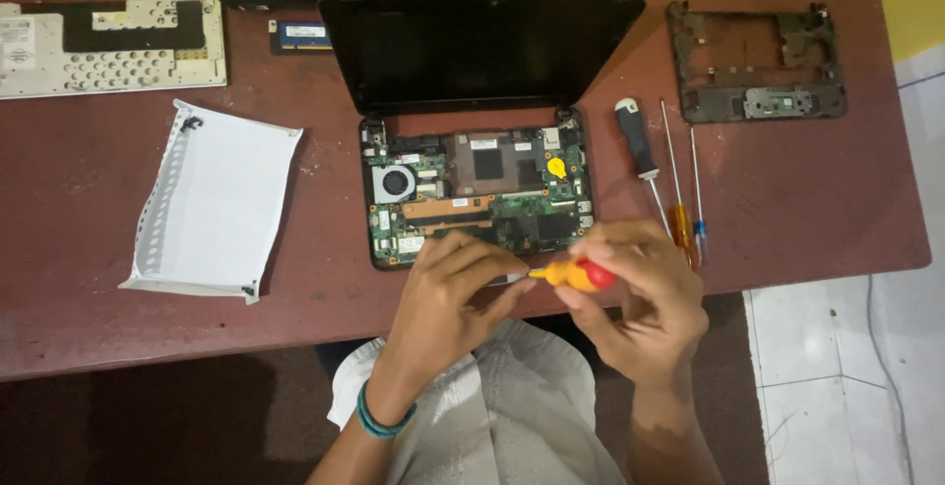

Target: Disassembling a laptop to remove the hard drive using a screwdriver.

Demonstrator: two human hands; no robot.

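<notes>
The small screwdriver [571,273], yellow-handled with a red cap, lay sideways at the front edge of the opened laptop [477,194], its tip pointing left toward your other hand. Your right hand [640,303] was clamped around its handle, fingers curled over the red end. Your left hand [448,298] rested on the near edge of the exposed circuit board, fingers bent and close together, fingertips meeting the tool's shaft; whether they pinched it you could not tell from this view. The two hands sat close together, almost touching.

Just right of the laptop lay three more screwdrivers [669,185], side by side. Farther right sat a dark plastic frame [756,62]. To the left lay a white sheet [217,199] and, beyond it, a pale keyboard panel [108,47]. Everything rested on the reddish-brown table [817,199].
</notes>
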